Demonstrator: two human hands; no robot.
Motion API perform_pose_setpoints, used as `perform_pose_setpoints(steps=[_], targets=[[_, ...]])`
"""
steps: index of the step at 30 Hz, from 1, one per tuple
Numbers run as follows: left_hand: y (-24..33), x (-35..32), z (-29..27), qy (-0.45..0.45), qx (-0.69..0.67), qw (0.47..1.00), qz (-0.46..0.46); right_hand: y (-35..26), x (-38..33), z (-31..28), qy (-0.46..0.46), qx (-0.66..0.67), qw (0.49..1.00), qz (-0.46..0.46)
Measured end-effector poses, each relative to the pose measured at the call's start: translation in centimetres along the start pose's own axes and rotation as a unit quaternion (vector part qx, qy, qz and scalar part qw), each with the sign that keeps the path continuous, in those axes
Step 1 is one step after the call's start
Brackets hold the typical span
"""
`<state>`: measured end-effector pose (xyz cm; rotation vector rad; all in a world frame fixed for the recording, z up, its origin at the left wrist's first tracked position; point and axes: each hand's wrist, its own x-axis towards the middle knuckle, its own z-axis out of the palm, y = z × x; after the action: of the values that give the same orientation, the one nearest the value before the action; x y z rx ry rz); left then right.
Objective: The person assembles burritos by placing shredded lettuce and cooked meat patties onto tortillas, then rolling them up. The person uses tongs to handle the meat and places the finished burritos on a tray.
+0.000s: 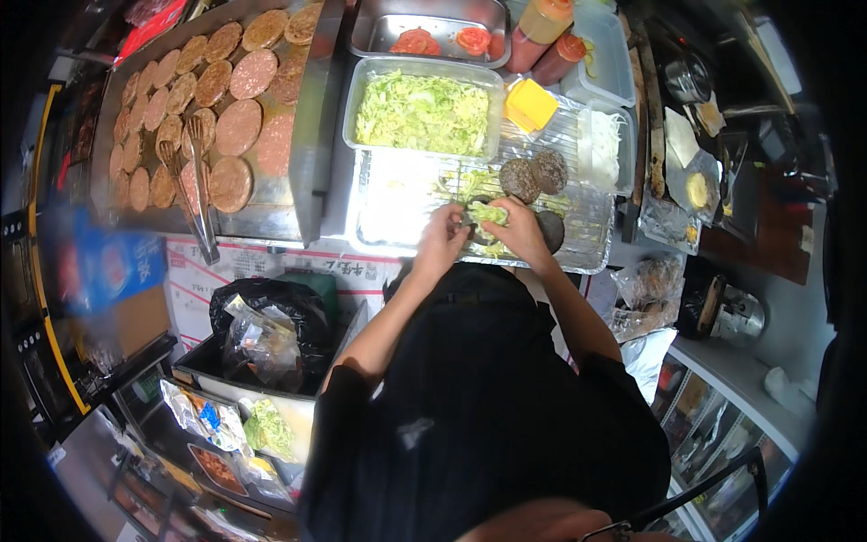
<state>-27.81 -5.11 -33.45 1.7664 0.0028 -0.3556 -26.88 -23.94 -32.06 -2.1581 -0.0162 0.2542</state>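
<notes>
Above a foil-lined tray (591,244) with a wire rack, both hands work close together. Shredded lettuce (488,215) sits piled on a dark bun half (485,242), partly hidden by the fingers. From the left, my left hand (442,237) has its fingers curled against the bun's edge. My right hand (522,228) is closed on lettuce at the right side of the pile. Beside it lies another dark bun piece (550,231). Two seeded dark buns (521,181) rest just beyond. A clear tub of shredded lettuce (424,113) stands at the tray's far side.
Many round patties (239,126) cover the griddle at left, with metal tongs (200,199) across its front. Sliced tomatoes (415,42) lie in a metal pan. Yellow cheese slices (530,105), sauce bottles (542,32) and a tub of white shreds (607,144) stand at right.
</notes>
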Motion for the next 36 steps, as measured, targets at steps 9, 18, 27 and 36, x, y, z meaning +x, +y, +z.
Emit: perform_pose_setpoints(steps=[9,18,27,36], targets=[[0.6,0.5,0.8,0.006,0.155,0.981,0.112,0.9,-1.5,1.2,0.075,-0.044,0.996,-0.012],[0.8,-0.5,0.1,0.018,0.184,0.971,0.154,-1.2,0.7,-0.9,0.087,-0.056,0.993,-0.054],[0.8,-5.8,-2.8,0.11,0.118,0.986,-0.034,-6.8,16.4,-0.8,-0.019,-0.253,0.958,-0.132],[-1.0,-8.0,-3.0,0.217,0.1,0.97,-0.043,-3.1,20.3,1.3,-0.119,-0.32,0.935,-0.101]])
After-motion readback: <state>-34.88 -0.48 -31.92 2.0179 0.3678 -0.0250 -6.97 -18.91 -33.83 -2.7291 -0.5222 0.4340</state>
